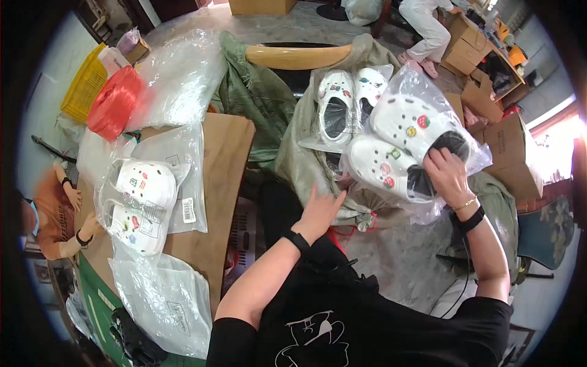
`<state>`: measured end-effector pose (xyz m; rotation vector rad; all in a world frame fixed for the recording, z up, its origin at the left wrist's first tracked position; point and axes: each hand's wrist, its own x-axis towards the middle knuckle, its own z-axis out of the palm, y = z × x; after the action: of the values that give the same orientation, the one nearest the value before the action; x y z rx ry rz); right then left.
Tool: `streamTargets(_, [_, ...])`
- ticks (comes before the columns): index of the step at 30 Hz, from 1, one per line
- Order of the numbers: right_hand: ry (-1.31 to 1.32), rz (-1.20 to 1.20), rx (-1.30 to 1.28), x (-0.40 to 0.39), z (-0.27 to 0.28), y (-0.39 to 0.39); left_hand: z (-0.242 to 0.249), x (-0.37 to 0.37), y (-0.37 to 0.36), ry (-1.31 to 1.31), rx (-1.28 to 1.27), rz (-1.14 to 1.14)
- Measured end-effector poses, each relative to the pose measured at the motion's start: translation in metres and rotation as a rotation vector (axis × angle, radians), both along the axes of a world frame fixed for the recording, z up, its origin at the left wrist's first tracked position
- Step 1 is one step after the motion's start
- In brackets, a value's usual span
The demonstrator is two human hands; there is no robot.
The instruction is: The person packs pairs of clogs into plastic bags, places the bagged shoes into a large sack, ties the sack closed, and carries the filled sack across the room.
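A pair of white clogs with colourful charms (403,128), in a clear plastic bag, hangs over the right side of an open woven sack (296,147). My right hand (449,176) grips this bagged pair at the heel end. My left hand (321,211) is at the sack's near edge, fingers apart, with nothing visible in it. Another bagged white pair (336,110) rests in the mouth of the sack, left of the held one. On the brown board at the left lies a third bagged pair (143,189), with a flat plastic bag (165,300) nearer to me.
A red twine roll (114,103) and a yellow basket (85,79) stand at the back left. A co-worker (52,214) is at the far left, another person (425,27) sits at the back right. Cardboard boxes (510,153) are at the right.
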<state>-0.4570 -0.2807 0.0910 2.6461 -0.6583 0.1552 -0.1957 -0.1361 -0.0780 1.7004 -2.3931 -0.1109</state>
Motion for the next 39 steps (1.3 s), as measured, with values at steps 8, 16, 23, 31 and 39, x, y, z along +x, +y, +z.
streamTargets(8, [0.062, 0.17, 0.071, 0.015, -0.03, -0.036, 0.033, 0.017, 0.043, 0.35, 0.079, -0.032])
streamTargets(16, [0.095, 0.236, 0.061, 0.027, -0.029, -0.045, -0.034, -0.026, -0.011, 0.175, 0.218, -0.056])
streamTargets(23, [0.15, 0.245, 0.09, 0.014, -0.032, -0.048, -0.043, -0.018, -0.001, 0.325, 0.155, 0.083])
streamTargets(31, [0.406, 0.636, 0.297, 0.053, -0.026, -0.05, 0.114, 0.005, 0.042, 0.572, -0.232, 0.092])
streamTargets(39, [0.357, 0.828, 0.408, 0.099, -0.145, -0.062, 0.108, -0.016, 0.036, 0.836, -0.182, 0.171])
